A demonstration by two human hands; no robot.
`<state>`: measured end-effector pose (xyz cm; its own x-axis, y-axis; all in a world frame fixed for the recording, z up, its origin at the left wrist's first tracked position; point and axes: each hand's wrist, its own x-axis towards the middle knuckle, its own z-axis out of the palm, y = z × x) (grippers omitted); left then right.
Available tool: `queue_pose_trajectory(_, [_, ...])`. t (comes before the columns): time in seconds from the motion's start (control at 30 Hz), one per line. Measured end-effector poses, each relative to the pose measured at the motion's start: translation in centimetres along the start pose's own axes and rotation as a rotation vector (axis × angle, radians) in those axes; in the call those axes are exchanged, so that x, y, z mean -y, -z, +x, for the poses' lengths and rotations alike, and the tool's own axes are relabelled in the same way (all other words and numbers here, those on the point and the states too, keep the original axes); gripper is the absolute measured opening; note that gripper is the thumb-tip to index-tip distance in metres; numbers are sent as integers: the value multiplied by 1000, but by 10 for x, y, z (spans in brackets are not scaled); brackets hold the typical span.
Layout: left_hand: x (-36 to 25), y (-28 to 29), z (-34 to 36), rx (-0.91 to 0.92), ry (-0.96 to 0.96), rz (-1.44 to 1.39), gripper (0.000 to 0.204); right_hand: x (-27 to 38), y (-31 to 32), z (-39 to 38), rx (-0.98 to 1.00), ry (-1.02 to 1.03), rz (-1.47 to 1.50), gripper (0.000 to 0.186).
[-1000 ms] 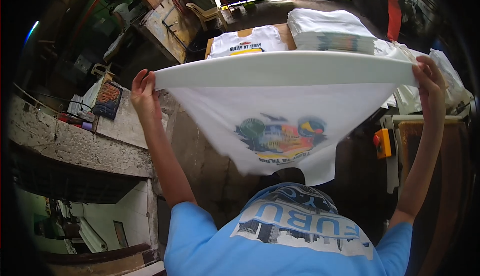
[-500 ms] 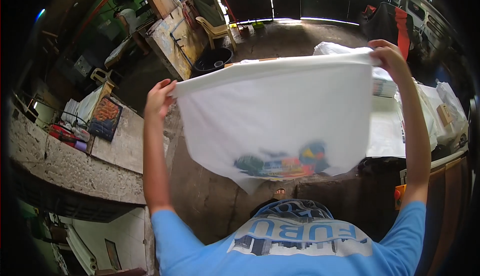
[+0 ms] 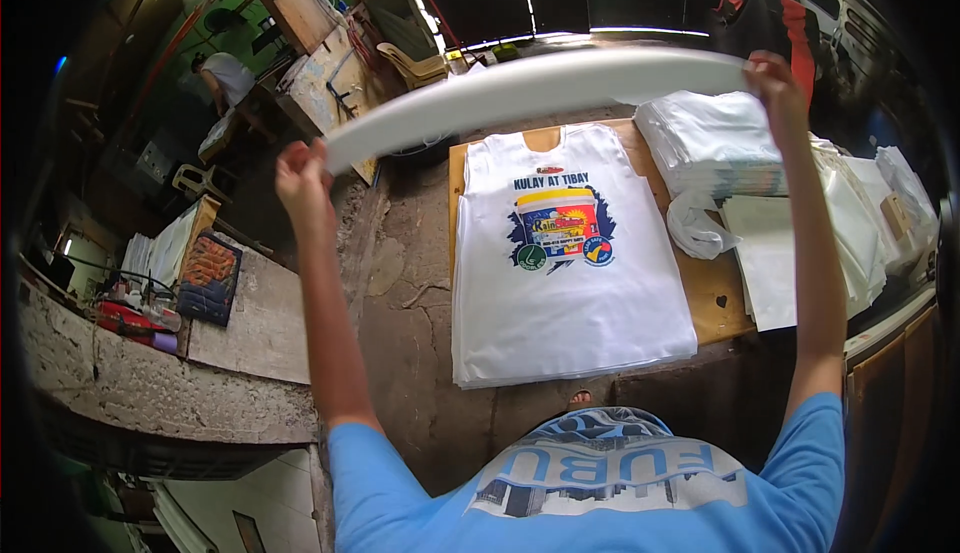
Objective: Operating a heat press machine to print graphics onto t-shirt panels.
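Note:
A white shirt is stretched across in the air between my two raised hands, its cloth blurred and seen as a narrow curved band. My left hand pinches one end of it, and the fingers of my right hand close on the other end. Below it, a flat stack of white sleeveless shirts lies on the wooden table. The top one faces up with a colourful print of a paint bucket.
Right of the stack are a folded white cloth pile, a crumpled plastic bag and white sheets. At left stands a concrete ledge with a dark patterned mat. Another person bends over a table far left.
The shirt has swung up and away from me, from hanging with its print showing to a thin band. This uncovers the stack of shirts on the table.

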<state>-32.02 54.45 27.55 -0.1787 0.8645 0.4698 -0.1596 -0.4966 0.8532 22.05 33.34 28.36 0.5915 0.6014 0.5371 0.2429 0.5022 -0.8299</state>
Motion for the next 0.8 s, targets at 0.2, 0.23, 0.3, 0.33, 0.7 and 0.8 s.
queue_pose_trajectory(0.2, [117,34,-100,-9,394,130,24,-115,24,-132,-88,-325,-63,17])
queue_pose_trajectory(0.23, [140,52,-119,-12,407,108,23,-128,26,-157,-104,-415,-28,15])
queue_pose_trajectory(0.3, [181,83,-164,-36,482,154,23,-153,35,-204,-144,-504,-159,14])
queue_pose_trajectory(0.33, [189,78,-187,-44,573,152,23,-173,57,-231,-161,-472,-227,15])
queue_pose_trajectory(0.7, [251,159,-321,61,753,411,24,-207,75,-348,-251,-828,-416,12])
queue_pose_trajectory(0.8, [236,158,-321,113,770,402,25,-189,88,-354,-229,-819,-472,11])
